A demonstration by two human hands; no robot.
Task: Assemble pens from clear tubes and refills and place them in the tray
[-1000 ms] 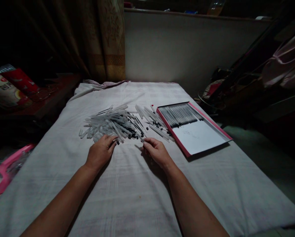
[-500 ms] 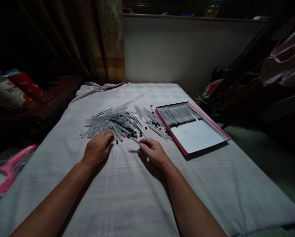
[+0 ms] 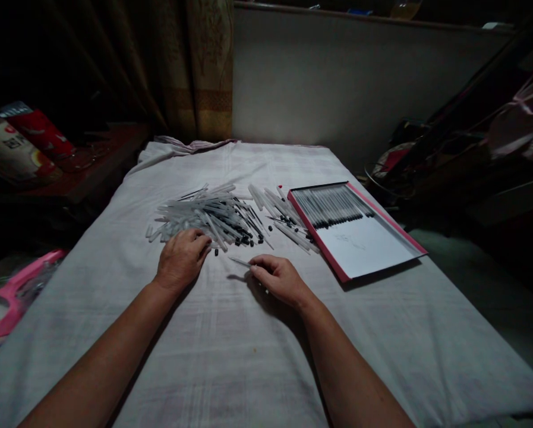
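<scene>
My right hand (image 3: 278,278) pinches a slim pen (image 3: 239,261), whose pointed end sticks out to the left just above the cloth. My left hand (image 3: 183,255) rests at the near edge of a pile of pale, translucent pen parts (image 3: 199,208). Its fingers curl downward, and what lies under the fingertips is hidden. A small black plug (image 3: 216,252) lies on the cloth beside those fingertips. More black plugs (image 3: 243,241) are scattered along the pile's right front. Right of the pile is a looser group of clear barrels (image 3: 293,236).
A shallow box with a red rim (image 3: 322,246) stands at the right, a row of pens (image 3: 333,205) lined up in its far half. White cloth (image 3: 213,356) covers the table. Pink-handled scissors (image 3: 14,297) are at the left. A side table (image 3: 97,172) holds packages.
The pen in my right hand has swung to point more to the left, away from the pile. My left hand stays by the pile's front edge. The camera view has shifted slightly.
</scene>
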